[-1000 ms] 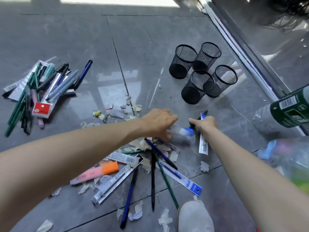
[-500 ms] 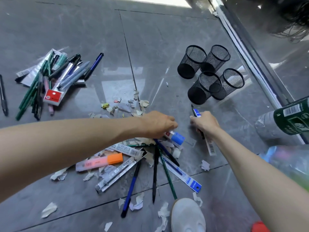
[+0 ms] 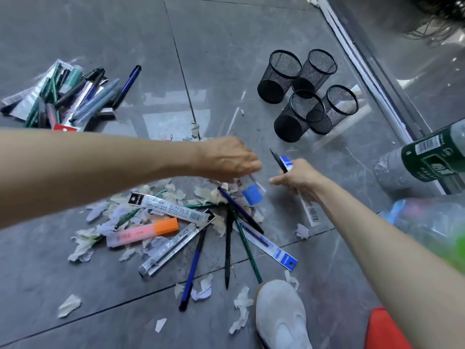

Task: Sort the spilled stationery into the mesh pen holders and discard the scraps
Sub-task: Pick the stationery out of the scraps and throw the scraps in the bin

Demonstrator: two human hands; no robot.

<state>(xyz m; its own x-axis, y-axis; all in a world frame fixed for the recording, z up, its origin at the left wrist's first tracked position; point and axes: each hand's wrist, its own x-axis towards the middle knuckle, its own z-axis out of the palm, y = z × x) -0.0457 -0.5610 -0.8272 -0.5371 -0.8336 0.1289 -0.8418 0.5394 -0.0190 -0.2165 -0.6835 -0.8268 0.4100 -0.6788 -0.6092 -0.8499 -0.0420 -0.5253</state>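
Since everything in this spill is light, I judge weight no concern; slip is the risk. My left hand (image 3: 226,159) has its fingers curled down over a blue-ended packet (image 3: 251,193) at the top of the pile on the floor (image 3: 226,34). It seems to pinch the packet's upper end, though blur hides the exact contact. The clear wrap looks slick and soft, so I would take it across the stiff body, not by the film edge.

My right hand (image 3: 299,180) is closed round a black pen (image 3: 278,159) and a long refill packet (image 3: 310,212), white with a blue head and a barcode at the tail. Held near one end, that packet will likely droop.

Four black mesh pen holders (image 3: 299,114) stand upright and touching, just beyond both hands. Torn paper scraps (image 3: 80,248), pale and crumpled, lie through the pile; I expect they would crush rather than resist.
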